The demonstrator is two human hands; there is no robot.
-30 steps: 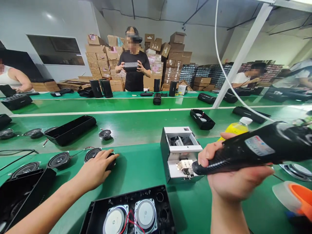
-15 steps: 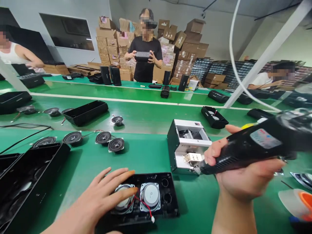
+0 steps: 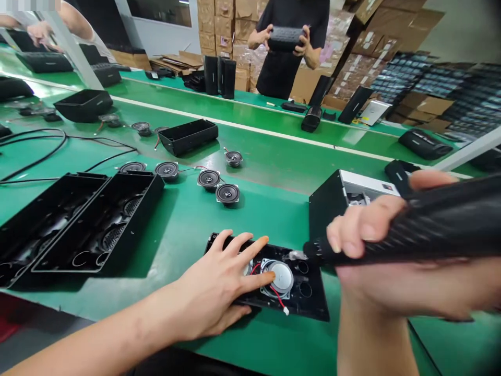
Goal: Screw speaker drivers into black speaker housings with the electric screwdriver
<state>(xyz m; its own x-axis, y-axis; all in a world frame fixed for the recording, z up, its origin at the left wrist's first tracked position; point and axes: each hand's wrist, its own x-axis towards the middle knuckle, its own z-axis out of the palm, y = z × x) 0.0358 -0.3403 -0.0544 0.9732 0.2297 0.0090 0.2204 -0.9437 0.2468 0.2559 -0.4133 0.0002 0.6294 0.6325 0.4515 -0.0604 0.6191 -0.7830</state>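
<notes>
My left hand (image 3: 221, 279) lies with fingers spread over a black speaker panel (image 3: 315, 307), its thumb at the near edge. The index fingertip touches a round speaker driver (image 3: 282, 278) with a silver back. A second driver is mostly covered by my fingers. From the drivers a red wire (image 3: 278, 296) runs to a small white plug. Wrapped in my right hand (image 3: 368, 227) is a black electric screwdriver (image 3: 438, 224), held nearly level. Its tip (image 3: 296, 255) is over the panel's far side, close to the right driver; I cannot tell if it touches.
Behind the screwdriver stands a black-and-white screw feeder (image 3: 329, 203), partly hidden. Several loose drivers (image 3: 227, 194) lie beyond the panel. Open black housings (image 3: 136, 224) sit at left, near black cables (image 3: 64, 138). Across the bench a person (image 3: 293, 57) holds a black speaker (image 3: 285, 39).
My right hand has brought the screwdriver's tip from the screw feeder to the panel. My left hand stays on the panel, the thumb now showing. The view has turned down and tilted.
</notes>
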